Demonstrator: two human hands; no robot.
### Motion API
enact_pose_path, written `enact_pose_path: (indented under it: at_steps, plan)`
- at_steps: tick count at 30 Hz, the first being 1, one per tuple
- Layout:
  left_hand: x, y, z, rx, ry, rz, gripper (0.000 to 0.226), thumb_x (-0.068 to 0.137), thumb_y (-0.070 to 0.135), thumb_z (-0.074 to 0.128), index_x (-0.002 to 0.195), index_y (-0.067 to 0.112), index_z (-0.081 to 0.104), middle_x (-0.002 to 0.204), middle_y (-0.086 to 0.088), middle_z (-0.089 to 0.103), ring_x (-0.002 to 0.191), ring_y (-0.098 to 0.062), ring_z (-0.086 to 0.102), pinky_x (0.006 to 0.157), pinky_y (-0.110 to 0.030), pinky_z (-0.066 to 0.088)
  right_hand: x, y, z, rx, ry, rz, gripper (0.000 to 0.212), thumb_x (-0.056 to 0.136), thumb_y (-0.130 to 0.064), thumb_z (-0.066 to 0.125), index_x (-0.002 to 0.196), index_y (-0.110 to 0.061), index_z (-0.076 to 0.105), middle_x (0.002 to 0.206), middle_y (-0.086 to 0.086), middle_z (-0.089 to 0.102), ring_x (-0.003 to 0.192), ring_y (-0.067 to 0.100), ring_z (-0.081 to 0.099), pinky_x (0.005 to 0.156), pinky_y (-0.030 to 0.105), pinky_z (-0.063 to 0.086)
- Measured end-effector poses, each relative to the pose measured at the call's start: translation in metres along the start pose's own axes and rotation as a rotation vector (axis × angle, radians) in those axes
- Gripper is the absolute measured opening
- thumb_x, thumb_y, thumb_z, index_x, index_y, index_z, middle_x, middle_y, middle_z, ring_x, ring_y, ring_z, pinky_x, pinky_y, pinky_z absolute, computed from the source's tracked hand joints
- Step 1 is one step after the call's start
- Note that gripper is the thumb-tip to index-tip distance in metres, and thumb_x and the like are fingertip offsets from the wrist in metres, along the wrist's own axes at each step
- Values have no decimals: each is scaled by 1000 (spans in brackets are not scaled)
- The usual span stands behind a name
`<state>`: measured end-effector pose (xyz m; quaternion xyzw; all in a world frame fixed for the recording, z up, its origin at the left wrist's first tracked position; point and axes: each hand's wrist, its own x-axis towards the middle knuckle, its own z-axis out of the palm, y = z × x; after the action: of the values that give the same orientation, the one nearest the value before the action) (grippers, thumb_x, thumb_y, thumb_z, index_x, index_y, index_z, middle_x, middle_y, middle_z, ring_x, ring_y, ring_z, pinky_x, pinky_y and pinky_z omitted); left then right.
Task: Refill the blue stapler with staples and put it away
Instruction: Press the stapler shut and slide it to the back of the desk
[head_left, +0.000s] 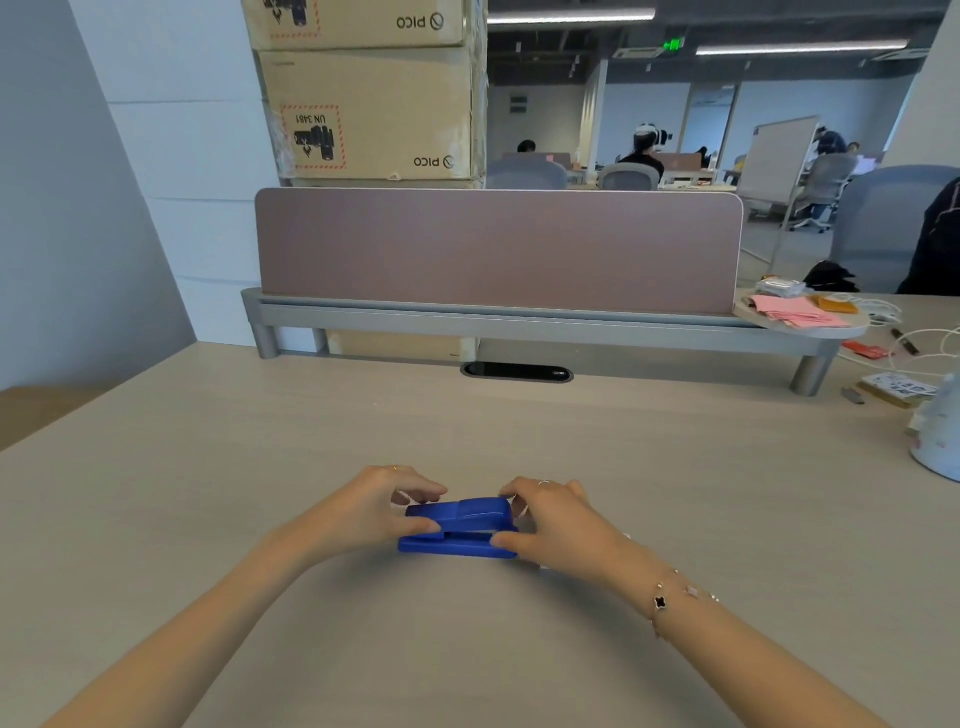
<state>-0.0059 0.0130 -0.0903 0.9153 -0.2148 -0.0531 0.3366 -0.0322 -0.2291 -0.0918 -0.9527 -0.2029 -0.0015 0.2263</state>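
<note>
The blue stapler sits low in the centre of the frame on the pale wooden desk, lying sideways. It's plain bright blue plastic, with the top arm down over a flat base and a dark slot between them. The left hand pinches its left end, fingers curled over the top and thumb on the near side. The right hand grips the right end the same way. Both ends are covered, so can't see any staples.

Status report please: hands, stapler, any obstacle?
Left hand and right hand both grip stapler, one at each end. Stapler on desk, top closed. Nothing in the way.
</note>
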Motion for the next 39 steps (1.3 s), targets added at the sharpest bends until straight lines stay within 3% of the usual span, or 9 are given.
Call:
enact_pose_path:
  at_steps: [4, 7, 9, 14, 18, 23, 27, 33, 39]
  plan:
    - [-12, -14, -1, -76, 37, -34, 38, 73, 17, 81, 97, 42, 65, 100, 7, 68, 91, -2, 63, 85, -19, 53, -2, 7, 4, 34, -57, 68, 50, 66, -53, 70, 108, -29, 55, 104, -7, 61, 98, 9, 53, 89, 31, 31]
    - [-18, -21, 3, -179, 72, -65, 36, 72, 9, 81, 94, 36, 69, 92, 4, 74, 86, -8, 70, 81, -20, 56, -2, 7, 6, 57, -53, 59, 28, 64, -55, 72, 79, -39, 55, 87, -11, 53, 83, 7, 48, 81, 30, 31]
    - [-20, -23, 6, -234, 91, -68, 30, 73, 8, 79, 93, 29, 73, 94, 8, 75, 86, -10, 71, 80, -21, 56, -1, 6, 6, 57, -54, 57, 29, 63, -53, 73, 63, -42, 46, 81, -11, 50, 77, 7, 46, 78, 30, 31]
    - [-23, -24, 11, -253, 116, -31, 25, 74, 8, 78, 86, 29, 73, 93, 16, 72, 86, -7, 70, 79, -18, 54, 0, 5, 11, 78, -54, 54, 33, 68, -45, 73, 59, -42, 41, 79, -10, 46, 78, 10, 46, 82, 31, 32]
    - [-23, -23, 13, -177, 125, -8, 20, 77, 11, 76, 87, 27, 72, 97, 16, 68, 87, -7, 67, 82, -21, 53, 1, 4, 12, 60, -60, 43, 34, 72, -42, 71, 60, -41, 39, 77, -11, 43, 77, 11, 44, 77, 30, 30]
    - [-22, -22, 12, -97, 96, 5, 15, 79, 20, 75, 90, 28, 69, 95, 14, 66, 87, -10, 65, 81, -22, 52, 5, 3, 2, -11, -129, 44, 32, 75, -41, 68, 60, -33, 40, 82, -1, 49, 81, 15, 45, 84, 32, 33]
    - [-15, -19, 10, -60, 100, 6, 14, 79, 23, 74, 88, 33, 69, 90, 14, 68, 87, -4, 62, 77, -10, 46, 8, 7, -4, 0, -135, 64, 29, 77, -42, 66, 94, -19, 60, 98, 6, 54, 90, 18, 42, 88, 32, 34]
    - [17, -14, 3, -58, 76, -14, 12, 79, 21, 73, 89, 28, 71, 89, 3, 70, 82, -11, 64, 82, -31, 54, 23, 22, -17, 21, -109, 89, 38, 81, -40, 64, 112, -20, 56, 106, 4, 57, 90, 13, 41, 89, 32, 33]
    - [62, -11, 2, -48, 58, 13, 25, 79, 20, 74, 82, 44, 65, 83, 11, 70, 80, -5, 64, 81, -29, 55, 46, 49, -27, 78, -75, 116, 32, 81, -35, 65, 109, -21, 57, 98, -1, 56, 92, 13, 44, 95, 36, 34]
